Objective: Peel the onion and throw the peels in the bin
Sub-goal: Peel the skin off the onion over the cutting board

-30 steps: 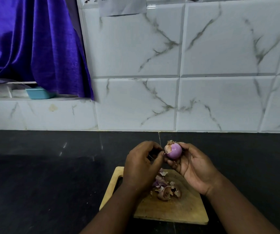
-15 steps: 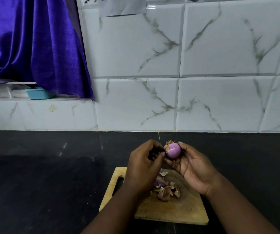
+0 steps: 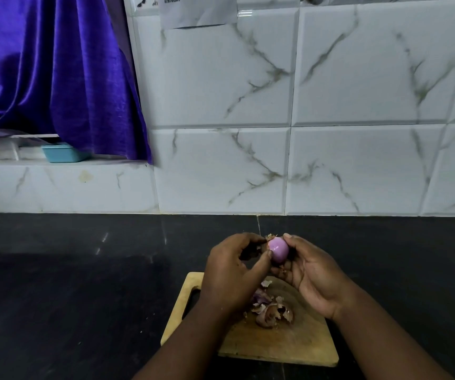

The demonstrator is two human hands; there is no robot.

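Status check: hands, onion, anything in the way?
Right hand holds onion above the board; left hand pinches at its top end. Onion mostly bare, dry tuft on top. Peels piled on cutting board; no bin in view.

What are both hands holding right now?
Left hand: closed, pinching the onion near its top.
Right hand: closed, holding the onion.

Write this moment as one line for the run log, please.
step: peeling | right hand: holds onion | left hand: pinches at onion's tufted end | peels: on cutting board | bin: not in view
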